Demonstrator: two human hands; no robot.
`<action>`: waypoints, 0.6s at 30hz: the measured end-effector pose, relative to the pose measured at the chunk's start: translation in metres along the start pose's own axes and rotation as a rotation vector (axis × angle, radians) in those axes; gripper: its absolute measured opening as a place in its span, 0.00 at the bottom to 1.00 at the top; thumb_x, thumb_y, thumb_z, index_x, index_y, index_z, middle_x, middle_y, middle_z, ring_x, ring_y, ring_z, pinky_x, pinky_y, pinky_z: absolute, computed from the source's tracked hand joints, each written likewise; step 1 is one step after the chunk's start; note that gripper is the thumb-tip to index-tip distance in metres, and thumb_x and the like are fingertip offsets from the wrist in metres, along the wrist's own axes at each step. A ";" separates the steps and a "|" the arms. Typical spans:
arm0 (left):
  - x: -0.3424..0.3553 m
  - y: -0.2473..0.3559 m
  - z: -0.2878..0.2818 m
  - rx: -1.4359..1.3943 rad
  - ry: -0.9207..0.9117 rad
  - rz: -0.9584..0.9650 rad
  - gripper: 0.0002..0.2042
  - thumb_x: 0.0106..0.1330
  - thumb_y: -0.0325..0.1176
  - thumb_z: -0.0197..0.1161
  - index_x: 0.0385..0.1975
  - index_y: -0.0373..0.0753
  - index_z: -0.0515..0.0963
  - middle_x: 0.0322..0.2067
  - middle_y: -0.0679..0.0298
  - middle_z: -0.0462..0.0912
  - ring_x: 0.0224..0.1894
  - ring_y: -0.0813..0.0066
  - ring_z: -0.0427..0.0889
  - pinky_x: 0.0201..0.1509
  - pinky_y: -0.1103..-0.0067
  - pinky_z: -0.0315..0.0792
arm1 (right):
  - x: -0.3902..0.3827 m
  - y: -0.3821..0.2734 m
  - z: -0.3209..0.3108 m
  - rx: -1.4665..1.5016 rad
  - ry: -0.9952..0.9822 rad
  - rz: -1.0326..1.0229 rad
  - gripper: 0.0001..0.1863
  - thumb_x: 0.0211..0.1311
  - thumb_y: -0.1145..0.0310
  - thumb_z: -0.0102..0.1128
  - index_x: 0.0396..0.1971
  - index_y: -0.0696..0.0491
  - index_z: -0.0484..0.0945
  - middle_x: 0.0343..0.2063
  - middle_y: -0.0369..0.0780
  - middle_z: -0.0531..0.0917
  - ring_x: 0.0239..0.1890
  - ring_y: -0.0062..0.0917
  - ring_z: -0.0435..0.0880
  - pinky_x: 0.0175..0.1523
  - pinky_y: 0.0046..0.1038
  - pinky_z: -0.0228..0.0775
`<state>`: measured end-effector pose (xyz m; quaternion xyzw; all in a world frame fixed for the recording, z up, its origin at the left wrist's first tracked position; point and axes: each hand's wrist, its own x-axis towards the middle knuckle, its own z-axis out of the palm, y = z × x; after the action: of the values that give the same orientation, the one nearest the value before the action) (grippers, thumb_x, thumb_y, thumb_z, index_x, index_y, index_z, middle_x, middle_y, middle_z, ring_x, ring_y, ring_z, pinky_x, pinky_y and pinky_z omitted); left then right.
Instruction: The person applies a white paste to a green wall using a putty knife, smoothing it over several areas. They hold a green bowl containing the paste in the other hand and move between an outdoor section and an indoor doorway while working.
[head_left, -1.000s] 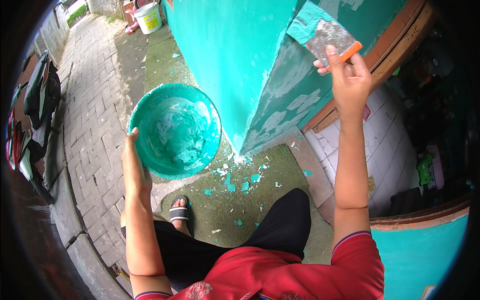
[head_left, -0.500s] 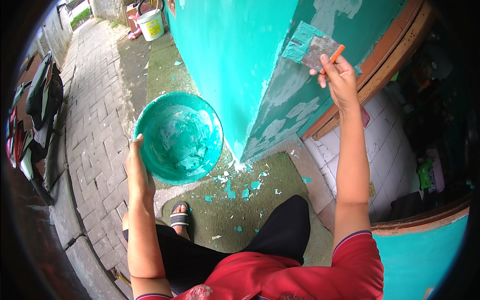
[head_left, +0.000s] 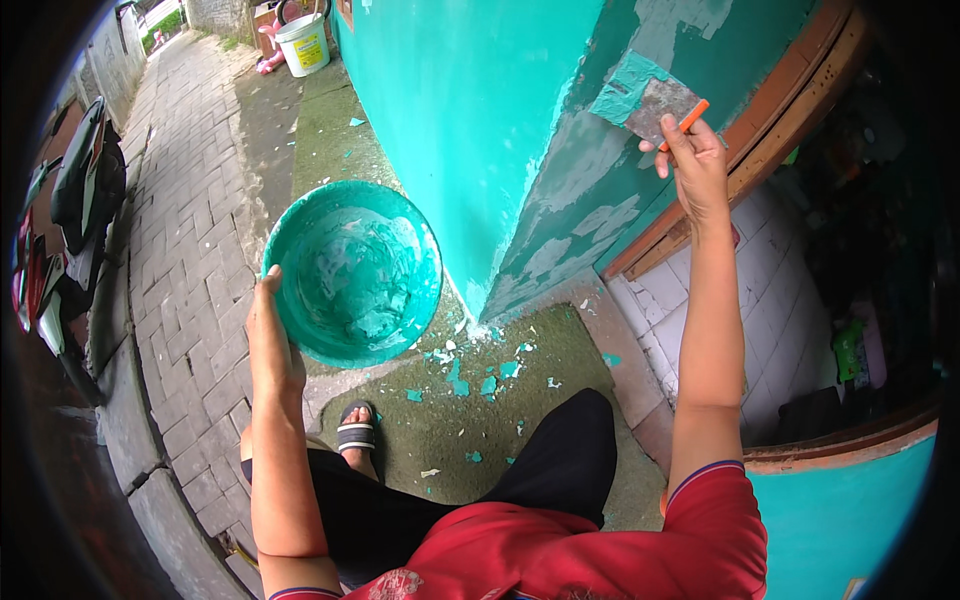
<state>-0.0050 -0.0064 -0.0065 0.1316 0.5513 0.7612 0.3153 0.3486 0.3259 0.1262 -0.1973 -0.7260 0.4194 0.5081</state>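
Note:
My left hand (head_left: pixel 272 330) grips the rim of a round green basin (head_left: pixel 290 225), thumb over the edge and fingers hidden beneath. Thick teal paste smears the basin's inside. Up at the right, my right hand (head_left: pixel 692 165) is closed around the orange handle of a broad scraper (head_left: pixel 665 105). Teal paste coats the scraper's front edge, while the bare metal behind it is stained. The blade is over the patched side of the teal wall (head_left: pixel 575 180); I cannot tell whether it touches. Pale grey patches mark that side.
Paint flakes (head_left: pixel 458 378) litter the concrete by the wall's corner. A wooden door frame (head_left: pixel 765 150) stands right of the wall, with white tiles (head_left: pixel 745 285) inside. A white bucket (head_left: pixel 303 45) sits at the far end; a motorcycle (head_left: pixel 75 220) is parked left beside the paved lane (head_left: pixel 190 200).
My right hand and the scraper have shifted slightly right and down. The basin in my left hand has moved a little to the left.

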 end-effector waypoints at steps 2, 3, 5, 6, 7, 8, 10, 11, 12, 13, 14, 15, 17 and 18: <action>-0.001 0.001 0.000 0.007 0.003 0.003 0.27 0.71 0.50 0.57 0.60 0.34 0.73 0.56 0.58 0.78 0.58 0.68 0.77 0.64 0.71 0.68 | -0.007 -0.012 0.021 -0.001 -0.004 -0.030 0.14 0.69 0.64 0.66 0.43 0.60 0.81 0.36 0.39 0.86 0.31 0.22 0.87 0.24 0.18 0.67; -0.001 0.001 0.000 0.012 0.009 0.006 0.27 0.71 0.50 0.57 0.59 0.34 0.73 0.56 0.58 0.79 0.58 0.68 0.77 0.64 0.71 0.68 | -0.013 -0.018 0.034 -0.033 0.021 -0.067 0.14 0.69 0.64 0.66 0.43 0.61 0.81 0.37 0.40 0.86 0.32 0.22 0.87 0.24 0.19 0.68; -0.001 0.001 -0.001 0.015 0.027 0.011 0.27 0.71 0.50 0.57 0.59 0.34 0.73 0.56 0.58 0.79 0.58 0.68 0.77 0.64 0.71 0.68 | -0.027 -0.030 0.062 -0.096 0.062 -0.142 0.14 0.69 0.65 0.66 0.43 0.61 0.81 0.37 0.40 0.87 0.32 0.23 0.87 0.24 0.20 0.68; 0.000 0.000 -0.002 0.006 0.023 0.003 0.27 0.71 0.50 0.57 0.59 0.34 0.73 0.56 0.58 0.79 0.58 0.68 0.77 0.64 0.71 0.68 | -0.036 -0.041 0.088 -0.056 0.101 -0.190 0.10 0.68 0.67 0.67 0.35 0.59 0.81 0.31 0.38 0.85 0.27 0.23 0.85 0.25 0.23 0.68; 0.001 -0.001 -0.002 -0.002 0.015 -0.008 0.27 0.71 0.50 0.57 0.59 0.34 0.73 0.56 0.58 0.79 0.58 0.68 0.77 0.64 0.71 0.68 | -0.045 -0.042 0.100 -0.304 0.077 -0.283 0.09 0.67 0.68 0.67 0.32 0.58 0.79 0.29 0.38 0.83 0.25 0.25 0.83 0.24 0.25 0.68; 0.001 -0.001 -0.002 -0.009 0.006 -0.017 0.27 0.71 0.50 0.57 0.59 0.34 0.73 0.56 0.58 0.79 0.58 0.68 0.77 0.64 0.71 0.68 | -0.052 -0.040 0.107 -0.552 0.054 -0.374 0.09 0.66 0.69 0.67 0.29 0.58 0.78 0.26 0.38 0.81 0.22 0.27 0.81 0.24 0.27 0.68; 0.000 0.001 0.001 -0.002 0.009 -0.008 0.27 0.71 0.50 0.57 0.59 0.35 0.73 0.56 0.59 0.79 0.58 0.68 0.77 0.65 0.71 0.67 | -0.064 -0.031 0.119 -0.825 0.032 -0.481 0.11 0.64 0.71 0.67 0.25 0.56 0.74 0.22 0.39 0.77 0.19 0.31 0.78 0.24 0.30 0.68; 0.000 0.001 0.002 0.003 0.009 -0.003 0.27 0.71 0.51 0.57 0.59 0.35 0.73 0.56 0.59 0.79 0.58 0.68 0.77 0.65 0.71 0.67 | -0.069 -0.024 0.125 -0.851 0.034 -0.497 0.12 0.63 0.72 0.67 0.24 0.56 0.72 0.21 0.40 0.74 0.18 0.34 0.76 0.24 0.32 0.68; 0.000 0.000 0.001 -0.004 0.014 -0.004 0.27 0.71 0.51 0.57 0.59 0.35 0.73 0.56 0.59 0.79 0.58 0.68 0.77 0.65 0.71 0.67 | -0.072 -0.018 0.129 -0.869 0.032 -0.512 0.13 0.62 0.72 0.66 0.23 0.56 0.70 0.19 0.40 0.72 0.18 0.36 0.74 0.24 0.33 0.68; 0.001 -0.001 0.000 -0.010 0.019 -0.005 0.27 0.71 0.51 0.57 0.59 0.35 0.73 0.56 0.59 0.79 0.58 0.68 0.76 0.65 0.71 0.67 | -0.071 -0.016 0.128 -0.888 0.060 -0.533 0.13 0.62 0.73 0.66 0.23 0.56 0.71 0.20 0.40 0.72 0.18 0.36 0.74 0.23 0.34 0.67; 0.002 -0.002 -0.001 -0.016 0.024 -0.006 0.27 0.71 0.51 0.57 0.59 0.35 0.73 0.56 0.59 0.79 0.58 0.68 0.76 0.65 0.71 0.67 | -0.066 -0.013 0.123 -0.907 0.089 -0.554 0.12 0.62 0.73 0.66 0.23 0.56 0.71 0.20 0.41 0.73 0.18 0.36 0.75 0.23 0.35 0.67; 0.001 -0.002 0.000 -0.013 0.023 -0.008 0.27 0.71 0.51 0.57 0.59 0.34 0.73 0.57 0.59 0.78 0.59 0.68 0.76 0.65 0.71 0.67 | -0.063 -0.013 0.120 -0.926 0.115 -0.571 0.12 0.62 0.73 0.65 0.23 0.56 0.71 0.20 0.41 0.73 0.18 0.37 0.75 0.23 0.36 0.66; -0.002 0.001 0.002 -0.007 0.018 -0.011 0.27 0.71 0.50 0.57 0.60 0.34 0.73 0.57 0.59 0.78 0.59 0.68 0.76 0.65 0.71 0.67 | -0.057 -0.022 0.117 -0.904 0.145 -0.558 0.13 0.63 0.72 0.65 0.22 0.56 0.71 0.19 0.41 0.74 0.17 0.37 0.74 0.22 0.35 0.65; -0.002 0.001 0.002 -0.001 0.014 -0.011 0.27 0.71 0.50 0.57 0.60 0.34 0.73 0.57 0.59 0.78 0.59 0.67 0.76 0.65 0.71 0.67 | -0.053 -0.028 0.118 -0.901 0.161 -0.562 0.13 0.64 0.72 0.65 0.22 0.56 0.71 0.19 0.41 0.74 0.17 0.37 0.74 0.22 0.35 0.65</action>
<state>-0.0030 -0.0064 -0.0042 0.1231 0.5538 0.7607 0.3154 0.2676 0.2241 0.1034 -0.2254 -0.8175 -0.1022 0.5201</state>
